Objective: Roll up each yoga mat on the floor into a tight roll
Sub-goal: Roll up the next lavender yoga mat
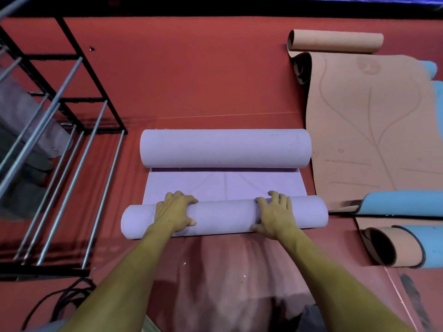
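A lilac yoga mat (225, 184) lies on the red floor in the middle of the view. Its near end is wound into a roll (223, 218), and its far end curls into a second roll (225, 148). A short flat stretch shows between the two. My left hand (176, 212) lies over the left part of the near roll, fingers draped across its top. My right hand (275, 214) lies the same way on the right part, thumb at the near side.
A tan mat (366, 123) lies spread to the right, curled at its far end (335, 40) and near end (393, 245). Blue mat parts (405, 203) lie beside it. A black metal rack (60, 121) stands at left, with dark cables (67, 298) below it.
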